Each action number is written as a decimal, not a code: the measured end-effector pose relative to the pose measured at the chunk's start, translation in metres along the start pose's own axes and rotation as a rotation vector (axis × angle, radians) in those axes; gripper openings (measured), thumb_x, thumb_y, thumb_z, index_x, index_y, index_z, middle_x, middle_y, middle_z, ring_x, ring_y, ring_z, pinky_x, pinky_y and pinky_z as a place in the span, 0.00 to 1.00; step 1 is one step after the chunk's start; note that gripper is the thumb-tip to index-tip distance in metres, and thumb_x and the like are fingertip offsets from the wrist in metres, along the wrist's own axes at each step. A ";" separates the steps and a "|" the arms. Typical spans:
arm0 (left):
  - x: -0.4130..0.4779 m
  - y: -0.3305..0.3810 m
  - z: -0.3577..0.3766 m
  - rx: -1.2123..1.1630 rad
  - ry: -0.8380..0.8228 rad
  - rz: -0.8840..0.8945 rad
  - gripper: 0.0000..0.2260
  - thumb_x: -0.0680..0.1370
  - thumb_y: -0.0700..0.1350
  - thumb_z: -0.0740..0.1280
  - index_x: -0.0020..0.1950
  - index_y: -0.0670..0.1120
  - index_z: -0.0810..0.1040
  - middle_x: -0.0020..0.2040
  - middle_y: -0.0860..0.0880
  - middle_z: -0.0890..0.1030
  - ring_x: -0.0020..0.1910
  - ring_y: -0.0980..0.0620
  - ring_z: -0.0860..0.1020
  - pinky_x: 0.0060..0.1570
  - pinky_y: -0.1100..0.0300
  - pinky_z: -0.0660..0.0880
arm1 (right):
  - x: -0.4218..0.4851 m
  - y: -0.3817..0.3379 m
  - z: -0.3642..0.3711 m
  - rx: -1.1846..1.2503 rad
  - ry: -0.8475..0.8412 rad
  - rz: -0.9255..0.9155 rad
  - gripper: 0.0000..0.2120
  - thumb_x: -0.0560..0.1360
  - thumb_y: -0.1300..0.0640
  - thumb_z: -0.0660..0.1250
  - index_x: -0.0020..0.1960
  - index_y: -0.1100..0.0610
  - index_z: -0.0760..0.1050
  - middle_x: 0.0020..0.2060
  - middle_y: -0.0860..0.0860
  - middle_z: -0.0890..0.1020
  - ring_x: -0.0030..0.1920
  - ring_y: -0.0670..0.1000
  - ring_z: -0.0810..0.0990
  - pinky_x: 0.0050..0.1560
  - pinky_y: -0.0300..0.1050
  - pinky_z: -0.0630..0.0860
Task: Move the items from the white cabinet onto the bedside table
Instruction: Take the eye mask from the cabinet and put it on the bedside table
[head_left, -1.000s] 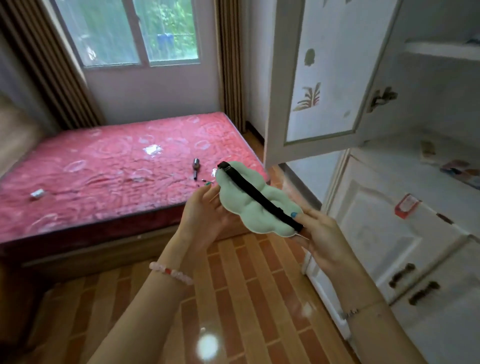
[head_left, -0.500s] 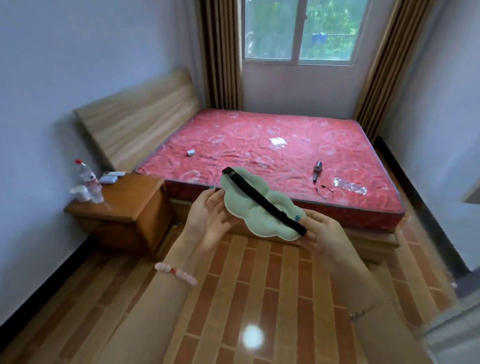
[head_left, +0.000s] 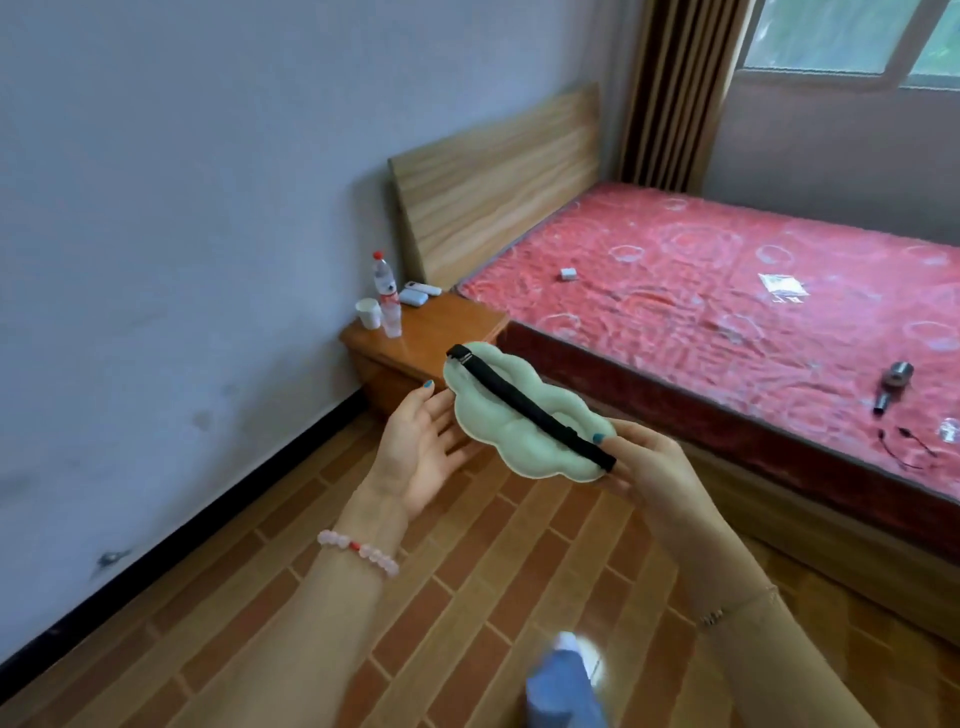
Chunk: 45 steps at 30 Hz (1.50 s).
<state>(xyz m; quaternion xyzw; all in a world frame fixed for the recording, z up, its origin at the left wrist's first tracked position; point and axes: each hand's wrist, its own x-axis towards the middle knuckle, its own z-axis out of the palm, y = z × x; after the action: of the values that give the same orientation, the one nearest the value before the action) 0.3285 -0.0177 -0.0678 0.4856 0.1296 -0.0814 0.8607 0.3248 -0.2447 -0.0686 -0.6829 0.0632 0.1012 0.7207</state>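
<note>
A pale green cloud-shaped eye mask (head_left: 519, 436) with a black strap is held flat in front of me, above the floor. My right hand (head_left: 644, 467) pinches its near end at the strap. My left hand (head_left: 421, 447) lies under its far end with straight fingers, supporting it. The wooden bedside table (head_left: 447, 332) stands just beyond the mask, in the corner between the wall and the bed. The white cabinet is out of view.
On the bedside table stand a water bottle (head_left: 387, 293), a white cup (head_left: 369, 313) and two small white devices (head_left: 415, 293). The red bed (head_left: 727, 291) on the right carries small loose items. A brick-pattern floor (head_left: 467, 597) lies below; my foot (head_left: 563, 686) shows at the bottom.
My view has swung left from the cabinet across the bed to the bedside table, which is now closer. Both hands keep the same hold on the eye mask.
</note>
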 end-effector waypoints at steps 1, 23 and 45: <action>0.005 0.003 -0.010 -0.004 0.026 0.011 0.18 0.81 0.51 0.55 0.60 0.41 0.77 0.51 0.44 0.83 0.55 0.45 0.79 0.59 0.48 0.73 | 0.012 0.002 0.009 -0.008 -0.022 0.008 0.08 0.76 0.63 0.63 0.51 0.57 0.79 0.43 0.55 0.85 0.43 0.54 0.84 0.40 0.43 0.79; 0.289 0.107 -0.108 -0.199 0.407 -0.007 0.16 0.81 0.51 0.54 0.60 0.45 0.75 0.54 0.45 0.81 0.52 0.47 0.79 0.45 0.52 0.75 | 0.363 -0.006 0.139 -0.134 -0.250 0.249 0.08 0.76 0.64 0.63 0.52 0.60 0.79 0.44 0.57 0.84 0.42 0.55 0.84 0.38 0.42 0.79; 0.616 0.135 -0.294 -0.309 0.468 -0.411 0.17 0.82 0.52 0.53 0.59 0.44 0.75 0.60 0.44 0.77 0.58 0.46 0.75 0.59 0.48 0.70 | 0.645 0.072 0.277 -0.162 0.012 0.584 0.08 0.76 0.68 0.62 0.49 0.59 0.78 0.43 0.59 0.83 0.43 0.59 0.83 0.43 0.50 0.81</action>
<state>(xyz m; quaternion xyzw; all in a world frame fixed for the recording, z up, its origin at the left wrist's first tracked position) 0.9091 0.2948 -0.2891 0.3188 0.4292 -0.1187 0.8367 0.9216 0.0735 -0.2696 -0.6918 0.2528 0.3050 0.6037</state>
